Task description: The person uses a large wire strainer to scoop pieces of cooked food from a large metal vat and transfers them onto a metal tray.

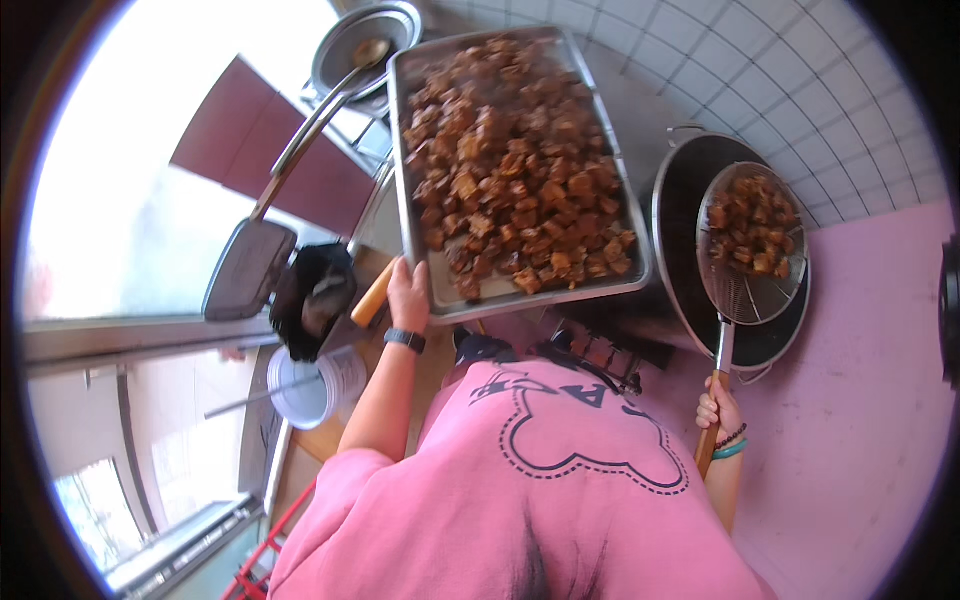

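Note:
My left hand grips the near left corner of a rectangular metal tray, its thumb over the rim. Browned chunks of food, apparently meat, are heaped in the tray, with some bare metal at its near end. My right hand is closed around the wooden handle of a round wire-mesh strainer. More browned chunks lie in the strainer, which is over a large, deep pot. The pot's contents cannot be made out.
At the upper left stands a metal bowl with a ladle. A broad spatula and a black plastic bag are left of the tray. Below them is a white bucket. A tiled wall rises behind the pot.

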### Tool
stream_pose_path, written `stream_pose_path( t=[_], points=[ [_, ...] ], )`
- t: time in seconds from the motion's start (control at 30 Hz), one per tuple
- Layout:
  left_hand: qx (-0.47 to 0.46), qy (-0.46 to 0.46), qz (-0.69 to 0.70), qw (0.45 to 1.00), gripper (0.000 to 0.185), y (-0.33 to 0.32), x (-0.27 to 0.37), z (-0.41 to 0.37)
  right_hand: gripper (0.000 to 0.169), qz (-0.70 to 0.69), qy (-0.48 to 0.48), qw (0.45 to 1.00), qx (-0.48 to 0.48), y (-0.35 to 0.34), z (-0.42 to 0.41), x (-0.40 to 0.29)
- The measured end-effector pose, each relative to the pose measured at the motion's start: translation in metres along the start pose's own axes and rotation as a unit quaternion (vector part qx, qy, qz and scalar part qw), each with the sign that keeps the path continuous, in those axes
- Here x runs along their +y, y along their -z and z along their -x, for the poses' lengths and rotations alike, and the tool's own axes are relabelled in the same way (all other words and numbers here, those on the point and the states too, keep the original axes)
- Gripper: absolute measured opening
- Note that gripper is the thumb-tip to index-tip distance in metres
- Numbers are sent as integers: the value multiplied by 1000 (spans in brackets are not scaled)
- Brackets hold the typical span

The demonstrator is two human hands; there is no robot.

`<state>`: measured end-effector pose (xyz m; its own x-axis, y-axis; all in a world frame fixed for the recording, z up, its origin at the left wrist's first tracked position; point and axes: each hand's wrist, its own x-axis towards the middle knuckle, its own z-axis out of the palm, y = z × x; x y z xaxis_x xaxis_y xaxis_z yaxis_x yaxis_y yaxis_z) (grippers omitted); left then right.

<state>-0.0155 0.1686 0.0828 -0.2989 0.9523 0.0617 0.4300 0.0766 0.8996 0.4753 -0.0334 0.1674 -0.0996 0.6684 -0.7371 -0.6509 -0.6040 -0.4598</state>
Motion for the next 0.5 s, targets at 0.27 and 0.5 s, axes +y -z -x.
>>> stream_pose_path(
  t=[0.27,0.5],
  points=[
    [12,30,26,999,24,2,2,2,17,-5,3,1000,-21,9,-1,1],
    [21,32,30,999,29,0,-3,1,18,-32,-12,999,-40,18,-2,-1]
  ],
)
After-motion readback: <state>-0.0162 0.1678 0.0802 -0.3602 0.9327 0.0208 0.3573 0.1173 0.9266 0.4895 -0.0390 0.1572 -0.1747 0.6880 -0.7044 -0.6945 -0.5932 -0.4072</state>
